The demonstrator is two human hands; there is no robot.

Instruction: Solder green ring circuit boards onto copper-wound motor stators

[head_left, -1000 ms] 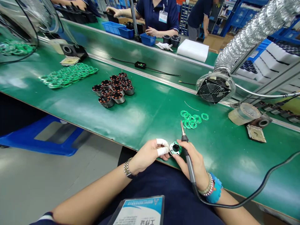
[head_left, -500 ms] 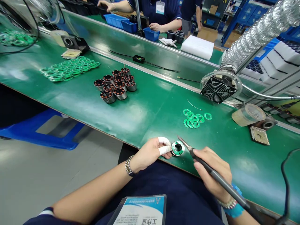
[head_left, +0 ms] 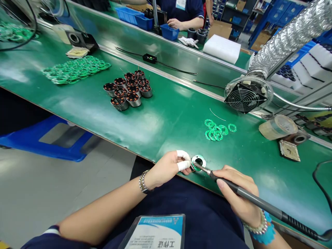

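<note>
Near the table's front edge stands a motor stator with a green and white ring-shaped circuit board (head_left: 203, 159) on top. My left hand (head_left: 168, 167), white wraps on its thumb and forefinger, is closed at the stator's left side; the pinched fingertips partly hide what is between them. A thin wire shows below them. In my right hand (head_left: 240, 193) is a soldering iron (head_left: 259, 200), held like a pen. Its metal tip lies over the left part of the ring board, close to my left fingertips; exact contact is too small to tell.
Loose green ring boards (head_left: 216, 130) lie beyond the stator. Several copper-wound stators (head_left: 133, 100) stand to the left, beside rows of ring boards (head_left: 77, 71). A fan (head_left: 245, 98) with a duct, a round tub (head_left: 278, 127) and an iron stand are right. A co-worker's hand (head_left: 175, 23) is across.
The soldering iron's tip has moved left and down, from beside the stator onto its ring board. My left hand stays at the stator's left side. The view has shifted slightly.
</note>
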